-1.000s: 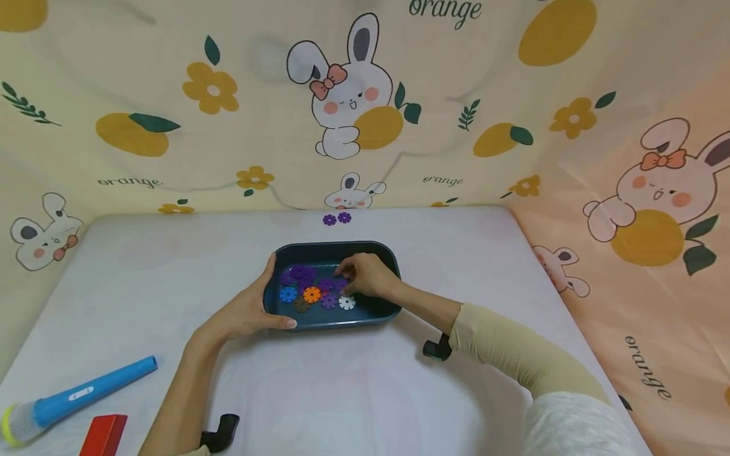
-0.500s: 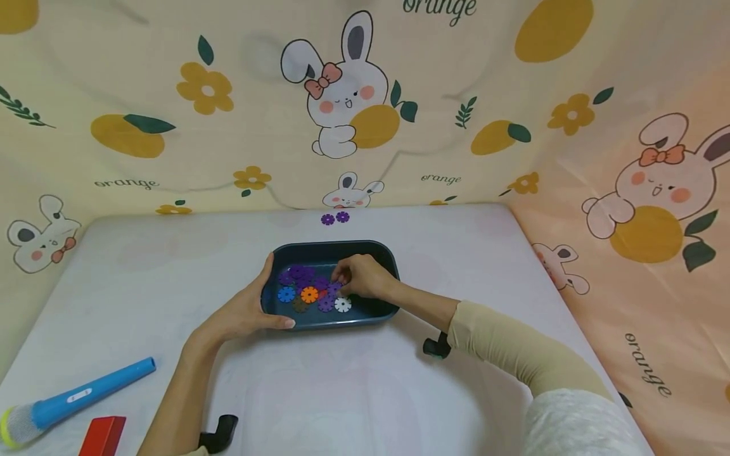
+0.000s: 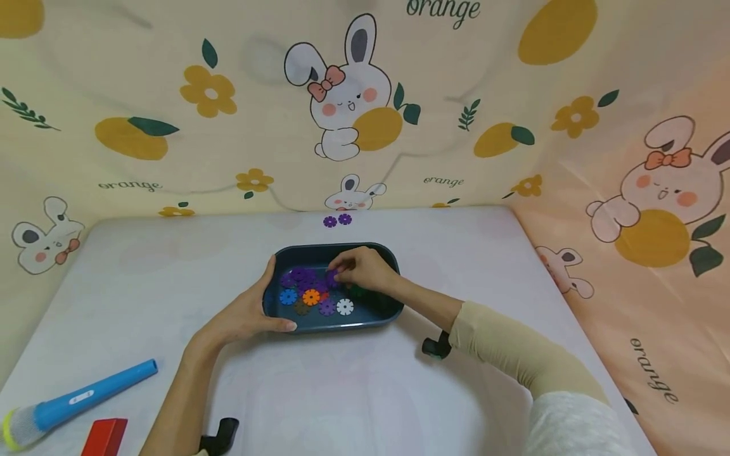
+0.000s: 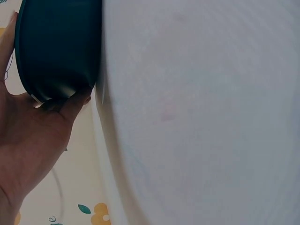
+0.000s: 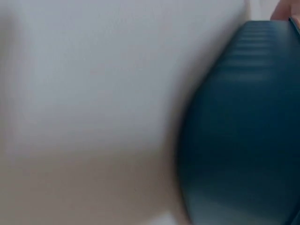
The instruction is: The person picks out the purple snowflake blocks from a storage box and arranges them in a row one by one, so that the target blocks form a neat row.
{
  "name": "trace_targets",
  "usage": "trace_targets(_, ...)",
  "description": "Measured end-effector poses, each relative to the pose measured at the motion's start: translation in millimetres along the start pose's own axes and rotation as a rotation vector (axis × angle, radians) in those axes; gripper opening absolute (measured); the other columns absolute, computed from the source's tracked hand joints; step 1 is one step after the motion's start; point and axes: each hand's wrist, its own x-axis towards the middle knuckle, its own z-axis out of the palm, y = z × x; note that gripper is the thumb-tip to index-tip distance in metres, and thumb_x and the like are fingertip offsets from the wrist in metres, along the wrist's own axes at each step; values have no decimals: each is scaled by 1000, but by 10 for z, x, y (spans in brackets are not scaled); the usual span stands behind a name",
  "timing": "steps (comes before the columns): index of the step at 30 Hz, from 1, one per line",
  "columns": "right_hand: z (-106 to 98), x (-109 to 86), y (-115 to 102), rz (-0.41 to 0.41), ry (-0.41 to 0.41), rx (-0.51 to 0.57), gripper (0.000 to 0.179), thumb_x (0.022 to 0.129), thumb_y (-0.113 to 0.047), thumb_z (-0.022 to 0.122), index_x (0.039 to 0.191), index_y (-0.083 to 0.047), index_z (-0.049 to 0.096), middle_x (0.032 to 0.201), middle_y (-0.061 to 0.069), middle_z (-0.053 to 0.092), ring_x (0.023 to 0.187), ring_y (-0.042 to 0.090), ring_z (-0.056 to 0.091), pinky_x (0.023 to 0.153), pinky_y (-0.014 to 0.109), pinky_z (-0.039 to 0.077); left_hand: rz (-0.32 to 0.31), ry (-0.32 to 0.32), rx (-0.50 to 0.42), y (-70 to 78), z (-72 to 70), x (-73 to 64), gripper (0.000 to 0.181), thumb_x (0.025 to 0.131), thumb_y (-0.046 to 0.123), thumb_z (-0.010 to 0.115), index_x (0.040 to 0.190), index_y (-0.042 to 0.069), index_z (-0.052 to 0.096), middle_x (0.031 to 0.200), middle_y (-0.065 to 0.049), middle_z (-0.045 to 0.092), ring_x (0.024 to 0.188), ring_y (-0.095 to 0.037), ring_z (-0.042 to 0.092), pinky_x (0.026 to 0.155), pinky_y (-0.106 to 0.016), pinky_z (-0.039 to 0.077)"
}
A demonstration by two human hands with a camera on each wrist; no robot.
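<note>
While the left hand [image 3: 251,309] grips the left end of the tray [image 3: 310,256], thumb along the near side and fingers at the far side, the right hand [image 3: 365,270] reaches in over the right half. Its fingers appear to pinch a purple disc [image 3: 332,277] at the right edge of the purple pile [image 3: 301,278]; contact is partly hidden, and the right wrist view does not show the pinch. Tray stands on the desk [image 3: 456,253].

Also in the tray: blue disc [image 3: 288,296], orange disc [image 3: 311,297], brown disc [image 3: 301,308], white disc [image 3: 345,306], and a green disc [image 3: 356,291] partly under the right hand. Two discs [image 3: 338,220] lie side by side beyond the tray, near the desk's back edge.

Risks, by judgement:
- Purple pieces overlap, so a notch could catch a neighbour and two might come up together.
- Thin discs give little to hold; an off-centre pinch could let one slip back.
- Far wall could knock the disc loose if lifted too low.
- Should the left grip slacken, a push from the right could slide the tray.
</note>
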Motion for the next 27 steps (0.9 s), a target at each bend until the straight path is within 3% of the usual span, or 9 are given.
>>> trace_targets(6, -198, 29, -74, -8, -7, 98, 18, 95, -12, 67, 111, -11, 76, 86, 3, 72, 62, 24, 65, 61, 35, 58, -8, 8, 2, -2, -11, 2, 134, 74, 37, 88, 158, 22, -15, 165, -22, 2, 148, -48, 10, 114, -67, 14)
trace_targets(11, -410, 74, -131, -13, -18, 178, 20, 96, -15, 67, 114, -11, 76, 95, 5, 72, 67, 28, 65, 70, 48, 59, -27, 19, 22, 9, -28, -4, 134, 74, 38, 88, 158, 21, -14, 164, -22, 3, 147, -48, 11, 114, -66, 15)
trace_targets(14, -546, 131, -123, -14, 4, 210, 22, 96, -15, 67, 116, -8, 74, 99, 6, 73, 73, 27, 67, 75, 47, 59, -41, 23, 34, 18, -35, -7, 134, 74, 38, 88, 158, 21, -14, 165, -22, 3, 147, -49, 11, 114, -66, 15)
trace_targets(19, -744, 227, -1, 10, 52, 267, 27, 95, -15, 69, 119, -2, 72, 97, 13, 71, 80, 28, 69, 79, 35, 59, -45, 21, 28, 23, -19, -11, 133, 74, 37, 88, 159, 20, -14, 165, -21, 2, 148, -47, 8, 114, -65, 14)
trace_targets(23, -845, 301, 152, 19, 84, 295, 32, 93, -15, 71, 121, 0, 70, 99, 16, 69, 91, 37, 69, 89, 47, 55, -33, 23, 29, 16, -1, -6, 133, 74, 37, 88, 159, 19, -13, 165, -19, 2, 148, -46, 9, 115, -64, 14)
trace_targets(27, -893, 384, 286, 29, 143, 302, 33, 93, -13, 70, 124, 0, 68, 103, 15, 69, 90, 32, 68, 88, 49, 55, -22, 23, 23, 9, 15, -1, 133, 74, 37, 88, 159, 19, -13, 165, -19, 2, 149, -46, 9, 115, -63, 14)
